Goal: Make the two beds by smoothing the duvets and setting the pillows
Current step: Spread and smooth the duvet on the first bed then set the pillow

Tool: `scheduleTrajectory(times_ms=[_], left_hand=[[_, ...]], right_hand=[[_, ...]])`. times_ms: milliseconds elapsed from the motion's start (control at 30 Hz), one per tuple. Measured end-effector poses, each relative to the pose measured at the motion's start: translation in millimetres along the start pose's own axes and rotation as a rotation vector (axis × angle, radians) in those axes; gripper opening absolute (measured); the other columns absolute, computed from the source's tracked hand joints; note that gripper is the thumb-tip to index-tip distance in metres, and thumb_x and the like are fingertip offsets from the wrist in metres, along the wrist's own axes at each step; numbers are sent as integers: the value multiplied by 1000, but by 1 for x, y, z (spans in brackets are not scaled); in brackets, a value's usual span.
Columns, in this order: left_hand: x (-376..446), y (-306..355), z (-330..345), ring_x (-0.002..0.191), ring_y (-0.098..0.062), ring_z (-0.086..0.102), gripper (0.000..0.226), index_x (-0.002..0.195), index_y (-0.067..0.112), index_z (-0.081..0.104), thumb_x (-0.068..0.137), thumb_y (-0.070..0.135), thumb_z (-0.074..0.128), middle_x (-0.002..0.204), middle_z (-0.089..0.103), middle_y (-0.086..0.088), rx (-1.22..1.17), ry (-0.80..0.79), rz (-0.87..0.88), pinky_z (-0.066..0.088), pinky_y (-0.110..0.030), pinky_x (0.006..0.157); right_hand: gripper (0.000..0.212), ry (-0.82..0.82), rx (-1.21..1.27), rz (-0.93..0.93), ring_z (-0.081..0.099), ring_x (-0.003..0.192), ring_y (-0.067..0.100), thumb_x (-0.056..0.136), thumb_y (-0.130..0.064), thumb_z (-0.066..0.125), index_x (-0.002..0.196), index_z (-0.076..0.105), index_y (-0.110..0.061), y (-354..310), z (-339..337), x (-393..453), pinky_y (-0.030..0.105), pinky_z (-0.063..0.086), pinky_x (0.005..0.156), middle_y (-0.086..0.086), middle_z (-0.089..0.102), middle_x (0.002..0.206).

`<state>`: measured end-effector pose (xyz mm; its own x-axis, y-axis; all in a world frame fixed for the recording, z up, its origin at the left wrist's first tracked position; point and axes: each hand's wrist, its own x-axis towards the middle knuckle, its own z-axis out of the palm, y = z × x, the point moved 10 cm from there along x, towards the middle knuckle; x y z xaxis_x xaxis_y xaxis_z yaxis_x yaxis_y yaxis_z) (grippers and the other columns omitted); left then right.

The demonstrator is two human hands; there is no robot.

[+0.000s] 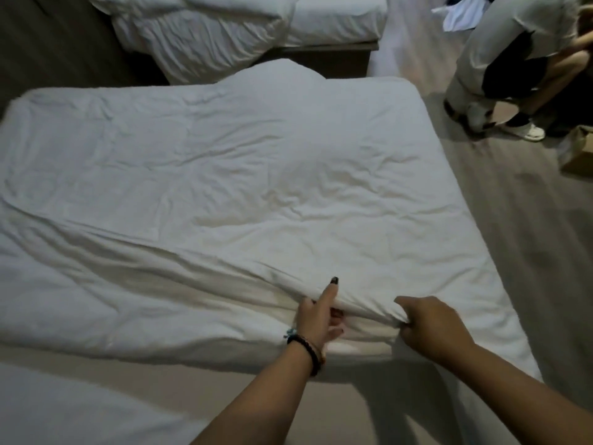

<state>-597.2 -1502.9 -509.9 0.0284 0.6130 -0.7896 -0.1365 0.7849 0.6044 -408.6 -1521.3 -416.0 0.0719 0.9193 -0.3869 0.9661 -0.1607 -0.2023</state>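
A white, wrinkled duvet [224,175] lies spread over the near bed and covers most of it. Its near edge is folded into a ridge. My left hand [317,319], with a dark bracelet on the wrist, pinches that folded edge from the left. My right hand [430,326] is closed on the same edge a little to the right. A bump at the far edge [282,75] lifts the duvet; what lies under it is hidden. A second bed [340,20] stands beyond, with a bunched white duvet [205,30] heaped on its left part.
A crouching person [513,59] in light clothes and white shoes is on the wooden floor [513,220] at the upper right. A cardboard box [577,152] sits at the right edge. More white bedding [64,409] lies at the lower left.
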Motion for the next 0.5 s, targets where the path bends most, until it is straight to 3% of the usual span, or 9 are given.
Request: scheduleTrajectory(times_ms=[100, 167, 233, 300, 367, 433, 500], left_hand=[[-31, 5, 47, 41, -15, 45, 49, 71, 10, 54, 75, 56, 69, 50, 49, 0, 92, 6, 44, 42, -24, 46], [-37, 30, 56, 39, -17, 47, 38, 72, 8, 56, 86, 43, 62, 50, 51, -4, 17, 94, 102, 42, -22, 43], [-45, 68, 50, 49, -22, 56, 29, 80, 3, 59, 91, 30, 56, 63, 59, -11, -71, 201, 208, 46, -24, 45], [-53, 98, 38, 71, -29, 63, 27, 82, 4, 60, 89, 29, 55, 80, 63, -14, -57, 311, 316, 55, -37, 60], [-59, 112, 28, 80, -32, 63, 28, 76, 7, 58, 84, 34, 56, 81, 60, -13, -16, 358, 374, 53, -51, 79], [-63, 120, 20, 78, -30, 61, 35, 75, 8, 54, 74, 43, 60, 77, 53, -12, -26, 342, 404, 50, -58, 85], [-59, 121, 12, 75, -29, 61, 51, 78, 8, 53, 56, 54, 62, 77, 52, -11, -44, 322, 411, 51, -59, 81]], right_hand=[[16, 0, -11, -153, 61, 90, 28, 74, -19, 56, 89, 58, -18, -24, -29, 4, 30, 41, 64, 4, 66, 90], [17, 57, 88, -190, 60, 89, 30, 74, -18, 58, 91, 60, -17, -26, -52, 9, 30, 41, 63, 6, 66, 89], [27, 115, 234, -207, 60, 90, 30, 75, -17, 59, 102, 61, -18, -22, -68, 14, 29, 43, 64, 6, 66, 96], [43, 183, 296, -249, 57, 101, 26, 78, -21, 62, 121, 55, -18, -20, -71, 15, 30, 45, 73, 4, 62, 113], [63, 233, 248, -268, 50, 114, 27, 77, -26, 64, 135, 43, -16, -15, -60, 11, 36, 45, 88, 5, 52, 128], [82, 233, 195, -178, 41, 125, 30, 72, -28, 69, 144, 32, -15, 11, -37, 8, 43, 40, 99, 8, 41, 139], [91, 174, 277, 29, 34, 133, 30, 70, -23, 71, 148, 24, -18, 57, -7, 0, 46, 35, 107, 8, 31, 146]])
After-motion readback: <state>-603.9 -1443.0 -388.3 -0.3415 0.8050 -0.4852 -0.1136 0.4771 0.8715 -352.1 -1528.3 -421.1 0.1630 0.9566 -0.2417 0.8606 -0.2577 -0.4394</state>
